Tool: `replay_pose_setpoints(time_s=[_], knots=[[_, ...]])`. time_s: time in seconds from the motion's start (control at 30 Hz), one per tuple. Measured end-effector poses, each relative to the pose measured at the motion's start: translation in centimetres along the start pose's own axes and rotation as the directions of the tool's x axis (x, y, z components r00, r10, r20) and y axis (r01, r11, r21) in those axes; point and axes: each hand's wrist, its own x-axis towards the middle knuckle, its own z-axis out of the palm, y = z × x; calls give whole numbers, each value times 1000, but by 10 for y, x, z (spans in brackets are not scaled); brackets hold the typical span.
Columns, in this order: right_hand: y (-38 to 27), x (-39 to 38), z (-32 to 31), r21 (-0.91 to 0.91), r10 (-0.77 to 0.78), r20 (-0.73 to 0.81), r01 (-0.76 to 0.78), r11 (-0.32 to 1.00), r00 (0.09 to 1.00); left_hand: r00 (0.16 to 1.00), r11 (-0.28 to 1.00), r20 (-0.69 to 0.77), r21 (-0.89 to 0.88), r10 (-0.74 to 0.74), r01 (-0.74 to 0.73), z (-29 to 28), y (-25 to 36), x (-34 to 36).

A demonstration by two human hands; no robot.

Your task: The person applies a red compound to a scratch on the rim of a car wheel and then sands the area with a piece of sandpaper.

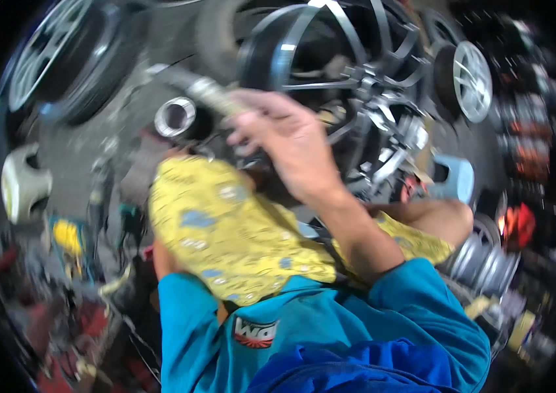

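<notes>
My right hand [283, 134] is raised in front of my knees, its fingers closed around a long, pale stick-like tool [209, 93]. Motion blurs the tool, so its exact kind cannot be made out; its far end points to the upper left. Just below it stands a round dark container with a white rim [175, 117]. Beyond my hand, to the right, a large silver spoked wheel rim [356, 75] leans at a tilt. My left forearm [164, 257] drops beside my yellow patterned shorts [219, 229], and the left hand is hidden behind the leg.
Another wheel [52, 56] stands at the far left, and a white-spoked one [471, 82] at the right. A pale plastic stool [24, 183] and a light blue one [456, 177] flank me. Stacked silver rims [486, 265] lie right of my knee. Tools and cables clutter the lower left.
</notes>
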Motion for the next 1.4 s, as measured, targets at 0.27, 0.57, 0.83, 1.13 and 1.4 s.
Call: replay_pose_setpoints(time_s=[0.27, 0.57, 0.83, 1.13, 1.4], knots=[[-21, -55, -35, 420, 169, 30, -165, 892, 985, 983, 1000, -184, -19, 13, -17, -61, -3, -61], [-14, -105, -74, 372, 196, -15, -176, 912, 981, 963, 995, -256, -42, 80, -94, -99, -3, -95], [-7, -168, -158, 326, 157, -285, -58, 943, 946, 954, 975, -204, 5, 218, -222, -118, 39, -127], [12, -219, -253, 353, 108, -620, 153, 923, 777, 974, 974, 63, 47, 220, -223, -99, 71, -154], [30, -217, -272, 384, 164, -628, 120, 915, 761, 975, 986, 193, 98, 112, -133, -106, 69, -170]])
